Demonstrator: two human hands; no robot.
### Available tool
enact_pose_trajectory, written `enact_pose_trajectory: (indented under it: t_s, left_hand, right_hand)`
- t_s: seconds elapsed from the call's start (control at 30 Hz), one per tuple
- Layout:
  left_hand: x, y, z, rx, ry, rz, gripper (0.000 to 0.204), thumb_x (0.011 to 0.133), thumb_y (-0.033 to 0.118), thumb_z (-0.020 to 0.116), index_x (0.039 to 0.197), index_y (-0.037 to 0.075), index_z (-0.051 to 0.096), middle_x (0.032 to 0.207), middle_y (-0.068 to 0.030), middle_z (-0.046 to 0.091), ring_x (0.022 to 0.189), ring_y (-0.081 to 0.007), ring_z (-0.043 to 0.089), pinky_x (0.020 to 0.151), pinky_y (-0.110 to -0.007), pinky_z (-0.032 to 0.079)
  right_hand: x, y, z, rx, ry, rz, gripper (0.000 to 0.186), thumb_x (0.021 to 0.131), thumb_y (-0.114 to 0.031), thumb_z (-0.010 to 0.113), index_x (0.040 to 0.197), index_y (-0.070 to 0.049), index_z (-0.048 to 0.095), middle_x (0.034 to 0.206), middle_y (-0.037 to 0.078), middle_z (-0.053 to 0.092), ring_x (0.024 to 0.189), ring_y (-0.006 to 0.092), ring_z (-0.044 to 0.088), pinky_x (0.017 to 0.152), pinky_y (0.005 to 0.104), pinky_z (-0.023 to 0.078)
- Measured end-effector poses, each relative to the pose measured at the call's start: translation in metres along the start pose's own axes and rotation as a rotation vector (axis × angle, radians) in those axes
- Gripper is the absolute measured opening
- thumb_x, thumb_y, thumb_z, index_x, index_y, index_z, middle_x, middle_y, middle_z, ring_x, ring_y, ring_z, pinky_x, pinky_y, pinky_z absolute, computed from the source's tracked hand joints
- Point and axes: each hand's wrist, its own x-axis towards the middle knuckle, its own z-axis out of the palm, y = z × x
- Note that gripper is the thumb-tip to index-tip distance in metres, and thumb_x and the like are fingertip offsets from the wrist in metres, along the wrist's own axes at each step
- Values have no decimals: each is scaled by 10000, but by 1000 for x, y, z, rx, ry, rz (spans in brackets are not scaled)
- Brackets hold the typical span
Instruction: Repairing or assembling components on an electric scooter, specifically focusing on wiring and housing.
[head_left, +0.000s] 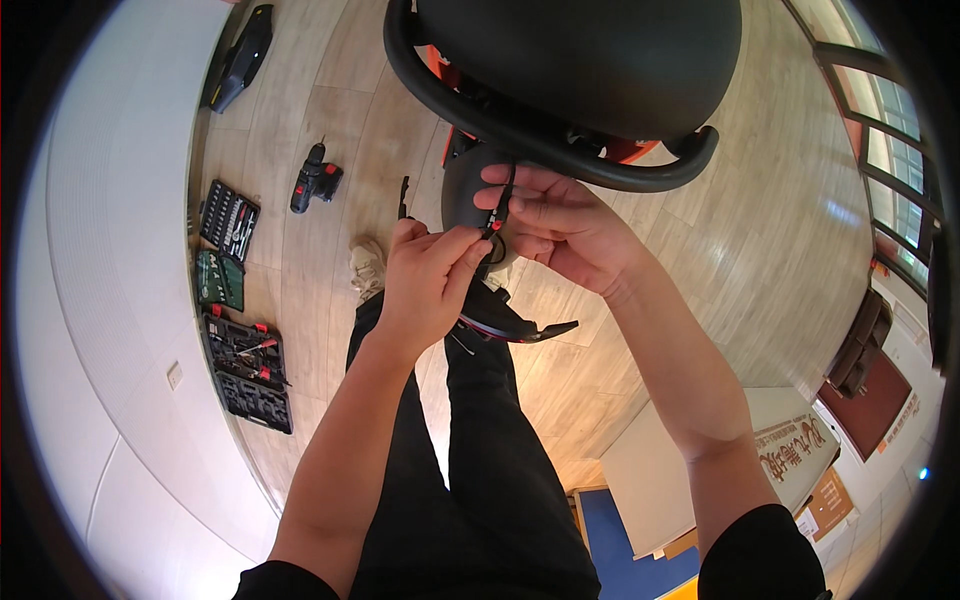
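A thin black cable with red marks is pinched between the fingertips of the left hand and is also gripped by the curled fingers of the right hand. The cable is held just under the curved black bar of an exercise machine, whose large dark seat fills the top of the view and hides much of what lies behind it. A dark column is partly covered by both hands. Below them a black and red pedal part juts out over the person's dark trousers.

On the wooden floor to the left, well apart from the hands, a cordless drill and three open tool cases are laid along the white wall. A pale cardboard box is seen at lower right.
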Motion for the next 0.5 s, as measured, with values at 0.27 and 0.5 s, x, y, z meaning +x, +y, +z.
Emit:
enact_pose_trajectory:
  t_s: [0.27,0.5]
  left_hand:
    - [-2,1,-1,-42,-39,-26,127,992,162,636,924,76,698,761,-46,697,640,-260,497,762,-366,365]
    - [-3,2,-1,-39,-44,-37,129,996,171,633,924,86,697,765,-44,689,665,-262,460,764,-371,361]
  right_hand:
    - [3,6,-8,25,-62,-64,185,1008,-29,623,1173,-111,633,1211,110,729,630,66,400,636,206,409]
    - [4,11,-15,95,-99,-67,176,1011,-28,618,1158,-123,630,1216,113,729,630,66,397,645,205,413]
